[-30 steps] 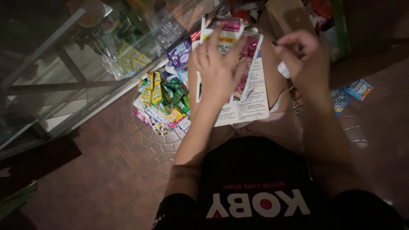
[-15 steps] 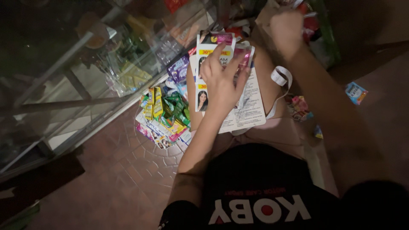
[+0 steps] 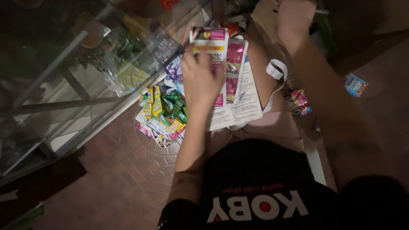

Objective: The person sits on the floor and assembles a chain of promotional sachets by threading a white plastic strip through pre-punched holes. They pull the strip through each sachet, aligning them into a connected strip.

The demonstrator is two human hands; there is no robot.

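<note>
Overhead, left hand (image 3: 200,81) fingers press flat on sachet sheets (image 3: 226,76); right hand (image 3: 294,17) blurred, grip unclear.

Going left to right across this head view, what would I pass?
Glass display case → pile of green and yellow sachets → left hand pressing on white and pink sachet sheets → white tape roll → right hand → small blue packet.

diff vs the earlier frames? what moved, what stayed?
Right hand went from beside the sachet sheets up and away toward the clutter at the top edge; whether it holds anything is unclear. Left hand stayed pressed flat on the sheets on the lap. Sachet pile on the floor unchanged.
</note>
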